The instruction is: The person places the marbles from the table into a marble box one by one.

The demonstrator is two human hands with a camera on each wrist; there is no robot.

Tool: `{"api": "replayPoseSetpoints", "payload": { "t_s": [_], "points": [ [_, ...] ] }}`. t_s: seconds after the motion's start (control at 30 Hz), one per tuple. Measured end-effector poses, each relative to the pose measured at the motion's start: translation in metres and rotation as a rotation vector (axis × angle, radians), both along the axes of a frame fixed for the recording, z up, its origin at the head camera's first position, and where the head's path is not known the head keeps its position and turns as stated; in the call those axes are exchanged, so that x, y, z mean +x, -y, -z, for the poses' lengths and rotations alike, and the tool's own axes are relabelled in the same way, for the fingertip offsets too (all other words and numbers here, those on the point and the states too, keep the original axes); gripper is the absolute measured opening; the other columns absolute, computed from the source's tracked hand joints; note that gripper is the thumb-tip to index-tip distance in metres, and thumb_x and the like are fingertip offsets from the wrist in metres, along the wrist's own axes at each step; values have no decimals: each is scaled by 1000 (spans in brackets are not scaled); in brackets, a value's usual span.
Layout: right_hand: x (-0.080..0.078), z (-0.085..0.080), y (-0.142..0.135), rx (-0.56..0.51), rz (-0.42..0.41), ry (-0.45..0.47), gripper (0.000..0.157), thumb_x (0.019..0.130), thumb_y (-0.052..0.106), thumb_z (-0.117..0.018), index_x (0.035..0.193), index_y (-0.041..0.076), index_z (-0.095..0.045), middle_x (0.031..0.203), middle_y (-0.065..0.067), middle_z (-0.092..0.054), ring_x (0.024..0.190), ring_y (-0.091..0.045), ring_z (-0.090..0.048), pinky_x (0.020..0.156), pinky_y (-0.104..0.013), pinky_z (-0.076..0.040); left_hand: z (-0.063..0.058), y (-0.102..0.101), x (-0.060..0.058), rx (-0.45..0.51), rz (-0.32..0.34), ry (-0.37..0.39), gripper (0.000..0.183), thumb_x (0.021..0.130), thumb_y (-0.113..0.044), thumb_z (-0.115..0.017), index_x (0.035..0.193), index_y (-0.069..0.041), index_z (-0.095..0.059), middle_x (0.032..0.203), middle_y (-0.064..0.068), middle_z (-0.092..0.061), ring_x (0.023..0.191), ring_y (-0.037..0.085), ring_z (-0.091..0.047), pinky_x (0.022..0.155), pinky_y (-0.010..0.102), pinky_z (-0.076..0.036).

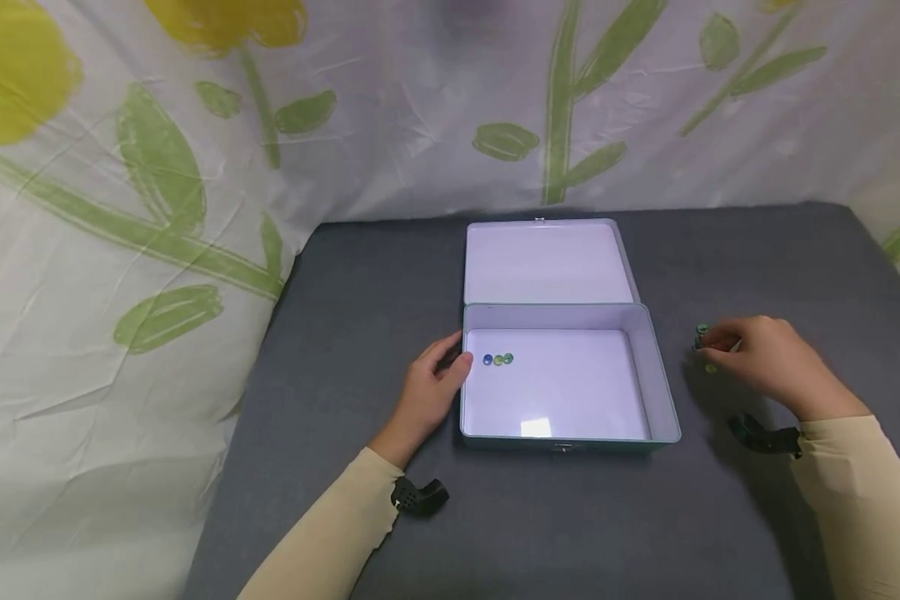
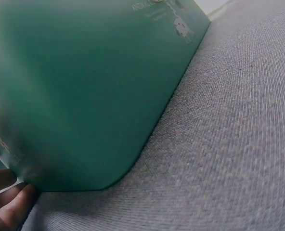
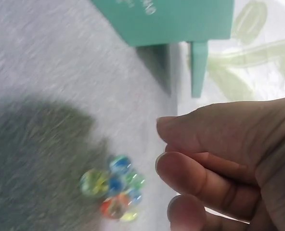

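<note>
An open green tin box with a pale inside lies on the table. In it, near the left wall, are three glass marbles, one blue, one yellowish and one green. My left hand grips the box's left wall, thumb at the rim and fingers along the outside. To the right of the box, my right hand hovers beside a cluster of several glass marbles, blue, green, yellow and orange-red. Its fingers are loosely bent, with a small gap between thumb and index finger and nothing visible there.
The box's hinged lid lies folded back behind it. A dark grey cloth covers the table. White fabric printed with flowers hangs behind and at the sides. Black wrist cameras sit on both sleeves.
</note>
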State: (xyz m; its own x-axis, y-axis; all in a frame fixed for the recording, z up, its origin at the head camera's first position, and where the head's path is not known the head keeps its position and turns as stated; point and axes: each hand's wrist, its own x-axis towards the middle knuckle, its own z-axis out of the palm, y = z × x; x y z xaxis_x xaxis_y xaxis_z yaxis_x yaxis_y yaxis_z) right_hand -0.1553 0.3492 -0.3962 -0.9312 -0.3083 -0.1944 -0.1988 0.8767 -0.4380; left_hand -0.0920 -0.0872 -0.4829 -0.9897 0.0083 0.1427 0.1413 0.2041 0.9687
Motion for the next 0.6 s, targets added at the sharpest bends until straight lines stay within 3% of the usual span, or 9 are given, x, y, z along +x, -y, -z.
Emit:
{"api": "replayPoseSetpoints", "payload": {
  "t_s": [0.13, 0.6],
  "points": [
    [1, 7, -7, 11, 5, 10, 27, 100, 20, -72, 111, -5, -75, 98, -16, -75, 87, -34, -70, 72, -55, -57, 0, 0, -2, -7, -4, -5, 49, 101, -16, -64, 146, 5, -58, 140, 25, -62, 129, 36, -60, 101, 42, -56],
    [6, 24, -24, 48, 18, 0, 32, 97, 22, -75, 107, -8, -75, 95, -21, -75, 88, -43, -70, 73, -58, -55, 5, -2, -5, -16, 4, -13, 48, 101, -15, -64, 144, 6, -59, 136, 25, -64, 122, 34, -62, 96, 34, -58]
  ]
}}
